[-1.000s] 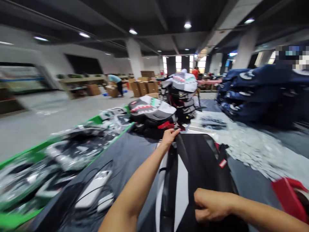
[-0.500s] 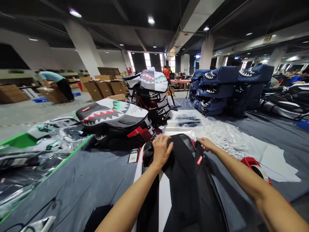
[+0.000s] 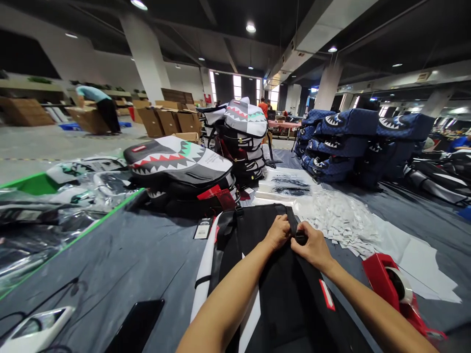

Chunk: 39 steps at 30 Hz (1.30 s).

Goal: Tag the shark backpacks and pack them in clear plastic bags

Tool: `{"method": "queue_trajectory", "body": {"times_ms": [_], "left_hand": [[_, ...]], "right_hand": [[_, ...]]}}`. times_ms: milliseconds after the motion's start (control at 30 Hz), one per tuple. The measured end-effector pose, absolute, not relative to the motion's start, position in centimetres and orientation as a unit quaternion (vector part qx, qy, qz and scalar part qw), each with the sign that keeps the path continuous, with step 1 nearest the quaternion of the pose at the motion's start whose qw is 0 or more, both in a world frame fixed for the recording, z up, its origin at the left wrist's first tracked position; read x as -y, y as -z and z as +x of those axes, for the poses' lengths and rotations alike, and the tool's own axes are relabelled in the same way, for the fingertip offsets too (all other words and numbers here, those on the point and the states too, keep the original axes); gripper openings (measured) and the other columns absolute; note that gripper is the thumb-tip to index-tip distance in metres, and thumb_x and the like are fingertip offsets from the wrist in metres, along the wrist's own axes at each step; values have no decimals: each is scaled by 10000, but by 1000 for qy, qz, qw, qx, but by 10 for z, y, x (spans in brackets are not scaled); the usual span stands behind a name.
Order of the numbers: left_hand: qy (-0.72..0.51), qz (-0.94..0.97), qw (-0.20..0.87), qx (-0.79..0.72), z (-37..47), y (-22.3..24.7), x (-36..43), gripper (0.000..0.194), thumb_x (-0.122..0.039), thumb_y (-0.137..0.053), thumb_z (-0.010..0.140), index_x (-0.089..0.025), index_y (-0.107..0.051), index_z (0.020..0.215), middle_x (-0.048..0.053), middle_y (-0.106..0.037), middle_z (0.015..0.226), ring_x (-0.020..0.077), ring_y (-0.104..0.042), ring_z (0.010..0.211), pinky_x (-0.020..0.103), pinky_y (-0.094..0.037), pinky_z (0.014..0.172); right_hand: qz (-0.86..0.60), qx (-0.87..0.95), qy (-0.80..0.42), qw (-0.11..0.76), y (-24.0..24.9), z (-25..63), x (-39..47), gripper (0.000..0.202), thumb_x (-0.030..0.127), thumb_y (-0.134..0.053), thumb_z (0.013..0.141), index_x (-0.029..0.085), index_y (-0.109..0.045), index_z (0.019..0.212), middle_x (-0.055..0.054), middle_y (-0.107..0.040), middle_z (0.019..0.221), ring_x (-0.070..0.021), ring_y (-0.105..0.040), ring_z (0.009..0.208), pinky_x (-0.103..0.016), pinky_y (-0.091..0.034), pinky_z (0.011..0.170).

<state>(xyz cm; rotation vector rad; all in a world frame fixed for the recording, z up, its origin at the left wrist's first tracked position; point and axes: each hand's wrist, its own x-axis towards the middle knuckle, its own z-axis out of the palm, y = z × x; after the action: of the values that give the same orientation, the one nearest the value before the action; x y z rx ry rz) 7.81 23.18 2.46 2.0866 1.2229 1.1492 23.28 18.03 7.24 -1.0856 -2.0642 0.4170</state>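
Observation:
A black backpack [image 3: 279,299] with a white stripe lies in front of me, its top pointing away. At its upper right, my left hand [image 3: 278,232] is closed on a black strap [image 3: 293,220]. Just to the right, my right hand [image 3: 312,245] curls thumb and fingers around a dark rolled or folded part of the strap. A red-and-white label [image 3: 327,294] sits lower on the bag's right side. By the bag's left edge lies a hang tag [image 3: 202,229] with a barcode.
Shark-mouth backpacks [image 3: 180,162] are piled beyond the bag, and blue ones [image 3: 342,132] at right. A red tape dispenser [image 3: 382,279], small white packets [image 3: 342,220] and paper sheets [image 3: 419,255] lie right. A phone [image 3: 138,323] is at left, near a green-edged bin [image 3: 110,223].
Both hands have come together at the strap on the upper right of the bag. The left hand moved right and closed; the right hand moved slightly down. The view has shifted left.

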Motion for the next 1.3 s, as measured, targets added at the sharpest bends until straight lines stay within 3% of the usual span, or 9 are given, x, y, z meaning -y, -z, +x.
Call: {"method": "queue_trajectory", "body": {"times_ms": [267,433,633,733,933,1033,1167,1233,1300], "left_hand": [[-438,735,257,-450,79,-33,-229,256,-47,-682,678,-244,-759,823,76,-718,947,263,-631,1013,414,-405,1003],[-449,783,242,-355,87,-69,-191,554,-263,-704,795,-250,-597,1338,121,-611,1356,297,-516,1285,428,-341,1125],[-397,845,130,-333,88,-110,-182,169,-174,-516,875,-229,-670,918,77,-686,893,253,-635,957,448,-320,1123],[-401,814,96,-410,82,-108,-174,187,-158,-472,888,-228,-624,805,84,-641,806,265,-620,920,463,-302,1124],[-364,701,412,-455,96,-80,-90,171,-175,-467,878,-225,-628,845,46,-665,750,223,-633,710,332,-501,788],[-342,702,477,-404,104,-82,-41,242,-165,-437,885,-226,-668,846,34,-696,836,212,-650,833,302,-494,856],[-293,724,422,-460,77,-91,-17,286,-279,-420,961,-235,-697,904,9,-697,800,169,-620,718,263,-495,739],[-313,718,295,-548,38,-88,-30,262,-370,-478,958,-248,-710,960,12,-717,828,178,-641,745,276,-505,742],[-369,670,103,-635,-14,-80,-58,258,-386,-504,944,-262,-704,1050,37,-740,1019,218,-663,985,334,-499,923]], "right_hand": [[-397,789,-193,428,-101,262,-138,199,349,-613,740,241,-448,765,62,-446,568,-100,-408,478,-231,-341,479],[-416,764,-226,440,-118,274,-152,220,396,-614,770,223,-538,884,24,-575,640,-141,-533,567,-253,-417,555],[-391,793,-243,398,-142,275,-164,328,506,-685,777,208,-591,877,34,-566,627,-127,-503,552,-250,-374,536],[-373,783,-316,385,-152,283,-175,444,590,-688,767,196,-563,928,51,-515,631,-114,-465,544,-235,-343,504],[-317,849,-302,294,-146,263,-227,463,601,-677,801,186,-572,978,80,-433,610,-110,-426,554,-235,-335,544],[-305,882,-217,286,-125,229,-267,389,541,-708,805,192,-573,914,55,-488,674,-129,-454,633,-254,-374,627],[-289,914,-158,236,-91,192,-312,358,457,-774,773,194,-623,963,-71,-626,1018,-218,-585,934,-345,-460,855],[-284,919,-160,220,-74,182,-327,443,444,-810,735,199,-636,1061,-113,-628,1164,-268,-592,1078,-402,-458,953],[-283,918,-169,221,-59,176,-337,547,449,-815,724,191,-619,1165,-139,-623,1230,-300,-590,1145,-441,-464,990]]}}
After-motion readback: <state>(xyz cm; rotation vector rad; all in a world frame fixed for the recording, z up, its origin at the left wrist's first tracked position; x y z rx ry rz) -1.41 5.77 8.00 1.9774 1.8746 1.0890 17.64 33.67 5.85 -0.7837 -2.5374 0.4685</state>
